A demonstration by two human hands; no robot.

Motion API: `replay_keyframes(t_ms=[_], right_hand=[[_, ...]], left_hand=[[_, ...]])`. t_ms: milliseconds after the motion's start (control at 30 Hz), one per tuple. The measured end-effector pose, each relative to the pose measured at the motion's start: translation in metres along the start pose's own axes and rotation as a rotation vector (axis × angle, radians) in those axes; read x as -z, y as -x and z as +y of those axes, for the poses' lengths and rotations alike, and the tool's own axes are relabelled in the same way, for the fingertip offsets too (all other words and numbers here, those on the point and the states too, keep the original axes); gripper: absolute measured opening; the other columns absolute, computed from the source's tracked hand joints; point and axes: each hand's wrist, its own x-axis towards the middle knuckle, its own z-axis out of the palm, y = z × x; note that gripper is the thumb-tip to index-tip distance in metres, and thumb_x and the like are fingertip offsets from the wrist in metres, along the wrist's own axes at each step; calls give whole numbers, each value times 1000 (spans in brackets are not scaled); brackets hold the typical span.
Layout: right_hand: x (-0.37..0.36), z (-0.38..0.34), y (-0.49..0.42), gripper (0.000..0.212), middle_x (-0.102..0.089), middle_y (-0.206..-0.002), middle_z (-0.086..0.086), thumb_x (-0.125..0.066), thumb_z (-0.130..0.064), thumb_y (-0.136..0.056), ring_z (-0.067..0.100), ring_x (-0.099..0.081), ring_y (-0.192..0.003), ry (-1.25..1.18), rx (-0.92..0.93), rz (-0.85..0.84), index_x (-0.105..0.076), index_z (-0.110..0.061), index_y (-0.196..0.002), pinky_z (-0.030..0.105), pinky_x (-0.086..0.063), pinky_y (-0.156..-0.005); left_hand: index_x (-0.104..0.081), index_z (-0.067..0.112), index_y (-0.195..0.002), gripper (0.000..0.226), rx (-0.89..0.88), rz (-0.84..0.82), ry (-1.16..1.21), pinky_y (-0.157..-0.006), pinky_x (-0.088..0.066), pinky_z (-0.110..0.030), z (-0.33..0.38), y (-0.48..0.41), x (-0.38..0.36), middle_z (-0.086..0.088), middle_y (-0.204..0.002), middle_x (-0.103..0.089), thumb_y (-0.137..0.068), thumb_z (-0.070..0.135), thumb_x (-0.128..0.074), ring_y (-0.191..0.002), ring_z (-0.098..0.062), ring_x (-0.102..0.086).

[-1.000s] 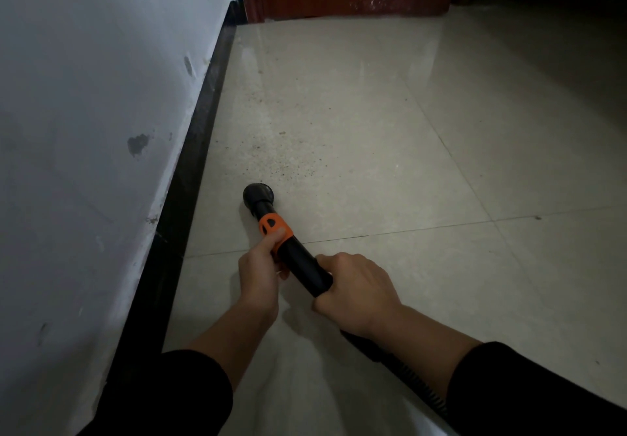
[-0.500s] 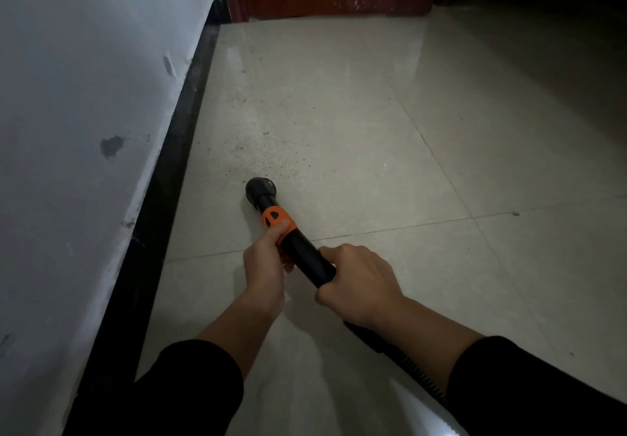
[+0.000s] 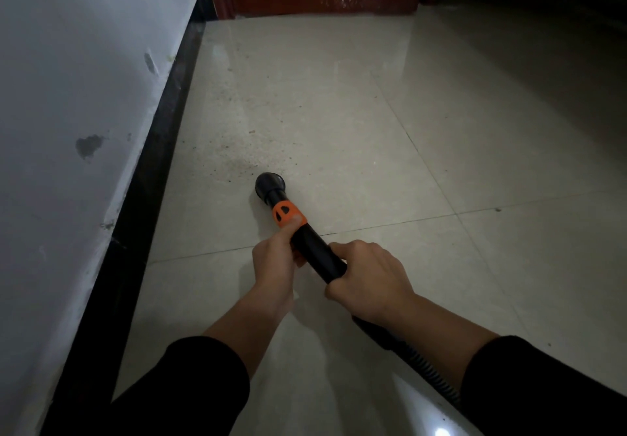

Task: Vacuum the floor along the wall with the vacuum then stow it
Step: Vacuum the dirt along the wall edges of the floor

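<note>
I see the black vacuum wand with an orange collar [image 3: 314,254] pointing to eleven o'clock, its round nozzle [image 3: 269,186] on the glossy beige tile floor [image 3: 390,164]. The left hand [image 3: 274,262] grips it with the thumb on the collar, and the right hand [image 3: 369,283] is wrapped round the tube behind. The black skirting [image 3: 152,198] is at nine o'clock.

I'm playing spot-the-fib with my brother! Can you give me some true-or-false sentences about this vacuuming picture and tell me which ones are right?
1. The left hand and the right hand both grip the vacuum wand. True.
2. Dirt specks lie on the floor just ahead of the nozzle. True.
3. The nozzle touches the black baseboard. False: it is out on the floor, apart from the baseboard.
4. The wall is on the person's right. False: it is on their left.
5. The band behind the nozzle is green. False: it is orange.
</note>
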Motion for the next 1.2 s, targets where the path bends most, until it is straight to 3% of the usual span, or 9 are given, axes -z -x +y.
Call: replay_keyframes(t_ms=[333,533,867,1033,1200], right_hand=[[13,15,7,22,-55,-67,-4,-63,-21,-71,17,-54,-61,17,-57,22,-63,-24,-93,23,-38,-52],[22,26,5,27,-58,-71,-4,-64,-24,-72,21,-60,-71,42,-93,56,-64,-24,-99,24,-43,-60],[26,49,-13,24,-59,-71,-4,-64,-24,-72,18,-60,-67,22,-118,76,-63,-24,-96,27,-51,-62],[41,63,-25,25,-59,-71,-2,-65,-25,-72,20,-60,-68,17,-150,58,-63,-23,-97,26,-49,-59],[60,71,-28,26,-60,-73,-3,-66,-27,-72,19,-61,-68,-8,-191,38,-62,-22,-97,31,-55,-63]], left_hand=[[-64,7,-79,20,7,-43,-51,-87,-56,-37,-10,8,-16,-16,-94,-70,-83,24,-74,-91,-26,-68],[-62,7,-80,16,42,-103,-59,-72,-52,-25,-11,9,-26,-9,-87,-68,-84,17,-73,-82,-15,-67],[-63,9,-82,13,51,-125,-116,-71,-52,-22,-14,-5,-53,-8,-90,-69,-86,17,-71,-84,-14,-67],[-63,9,-78,15,71,-136,-221,-87,-51,-32,-9,-12,-76,-10,-86,-67,-88,19,-70,-85,-20,-63],[-62,9,-77,17,121,-140,-320,-93,-50,-37,2,-10,-103,-11,-86,-66,-89,19,-69,-89,-24,-62]])
